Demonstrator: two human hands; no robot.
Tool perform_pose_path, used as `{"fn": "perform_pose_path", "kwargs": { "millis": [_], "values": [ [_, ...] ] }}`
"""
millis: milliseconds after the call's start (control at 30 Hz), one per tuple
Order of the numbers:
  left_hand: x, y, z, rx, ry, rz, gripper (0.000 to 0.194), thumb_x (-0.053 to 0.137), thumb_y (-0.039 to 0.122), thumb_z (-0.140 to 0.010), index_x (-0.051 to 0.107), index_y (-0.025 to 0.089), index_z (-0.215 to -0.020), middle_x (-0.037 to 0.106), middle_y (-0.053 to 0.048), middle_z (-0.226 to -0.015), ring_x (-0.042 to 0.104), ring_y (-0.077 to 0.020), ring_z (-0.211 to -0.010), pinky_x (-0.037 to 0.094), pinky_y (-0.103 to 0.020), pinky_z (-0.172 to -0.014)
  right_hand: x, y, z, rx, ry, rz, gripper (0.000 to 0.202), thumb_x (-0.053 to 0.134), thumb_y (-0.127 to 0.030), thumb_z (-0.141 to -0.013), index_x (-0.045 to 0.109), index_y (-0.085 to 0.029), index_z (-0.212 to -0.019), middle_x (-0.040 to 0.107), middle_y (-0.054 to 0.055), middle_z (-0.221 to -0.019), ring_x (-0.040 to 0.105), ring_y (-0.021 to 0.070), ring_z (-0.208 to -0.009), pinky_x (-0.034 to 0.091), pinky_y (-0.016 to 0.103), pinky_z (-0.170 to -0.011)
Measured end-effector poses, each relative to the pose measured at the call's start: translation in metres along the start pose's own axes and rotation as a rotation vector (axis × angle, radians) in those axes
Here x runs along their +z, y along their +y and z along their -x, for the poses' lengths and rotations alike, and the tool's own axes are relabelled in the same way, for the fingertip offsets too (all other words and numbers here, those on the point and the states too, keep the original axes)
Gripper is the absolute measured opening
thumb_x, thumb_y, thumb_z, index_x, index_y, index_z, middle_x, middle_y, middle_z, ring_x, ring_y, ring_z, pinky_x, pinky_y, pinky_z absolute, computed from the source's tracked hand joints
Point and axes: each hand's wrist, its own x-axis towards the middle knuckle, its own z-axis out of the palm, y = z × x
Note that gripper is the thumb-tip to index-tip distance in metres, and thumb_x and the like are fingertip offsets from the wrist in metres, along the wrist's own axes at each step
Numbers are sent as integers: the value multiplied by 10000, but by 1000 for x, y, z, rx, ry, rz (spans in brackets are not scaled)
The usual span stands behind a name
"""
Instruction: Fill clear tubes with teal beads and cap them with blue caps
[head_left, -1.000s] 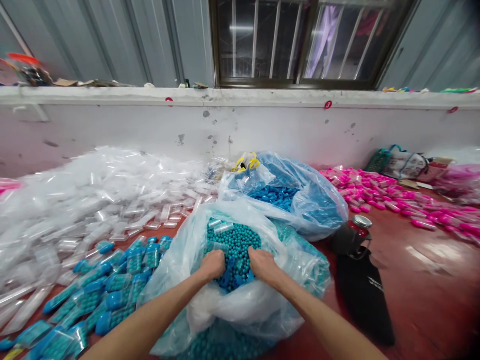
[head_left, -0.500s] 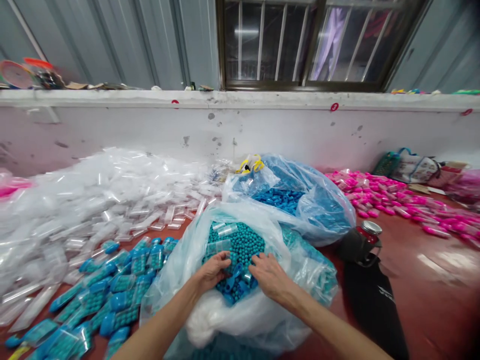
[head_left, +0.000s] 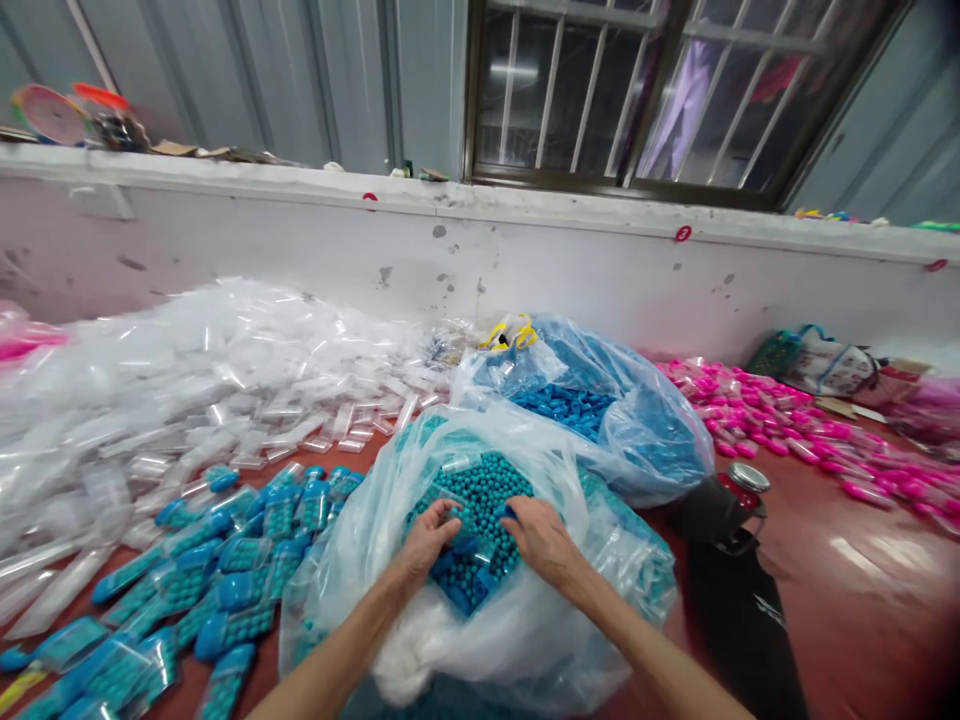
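Note:
In front of me an open translucent plastic bag [head_left: 375, 490] holds a mass of small teal beads [head_left: 491, 490]. My left hand [head_left: 427, 535] is over the left side of the beads, fingers pinched at a clear plastic tube [head_left: 454, 496], partly hidden by the fingers. On the right side of the bag's mouth, my right hand [head_left: 541, 538] is closed on a small blue cap [head_left: 509, 513], mostly covered by its fingertips. Another clear tube lies on the beads farther back. Several blue pieces lie among the beads between my hands.
Bead-filled tubes with blue caps [head_left: 244, 590] lie on the red surface at left, before a heap of clear tubes [head_left: 225, 370]. Behind is a bag of blue caps [head_left: 570, 405]. Pink pieces [head_left: 780, 420], a red jar with a metal lid [head_left: 744, 480] and black cloth [head_left: 739, 610] are right.
My right hand has lifted slightly and now has a blue cap at its fingertips. My left hand has barely moved. The camera view has tilted a little.

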Motion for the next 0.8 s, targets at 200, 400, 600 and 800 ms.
{"fn": "perform_pose_path", "kwargs": {
  "millis": [200,400,600,800],
  "values": [
    [3,2,6,-69,-61,-163,469,636,531,-602,449,187,-861,540,63,-545,468,-89,-411,286,-182,-378,8,-21,-23,-17,-67,-263,327,337,-246,-894,556,-155,-1120,622,96,-1075,556,191,-994,393,277,-826],
    [0,4,5,-69,-51,-122,493,622,541,-610,431,189,-897,564,51,-599,492,-79,-408,277,-170,-357,11,-1,-24,56,-193,-235,321,419,-217,-828,598,-156,-1087,656,95,-942,589,201,-882,419,297,-804],
    [2,2,5,-11,-90,-142,476,618,548,-618,437,184,-866,556,55,-593,486,-75,-407,308,-170,-364,12,-18,-31,215,-212,-702,373,415,-183,-777,565,-172,-1118,606,0,-671,549,117,-538,436,199,-482],
    [3,-1,7,6,-112,-131,513,610,536,-650,430,185,-976,576,44,-619,468,-68,-372,286,-172,-348,19,-36,-27,246,-85,-741,230,444,-269,-778,638,-161,-837,550,-10,-608,503,100,-463,374,173,-373]
  ]
}}
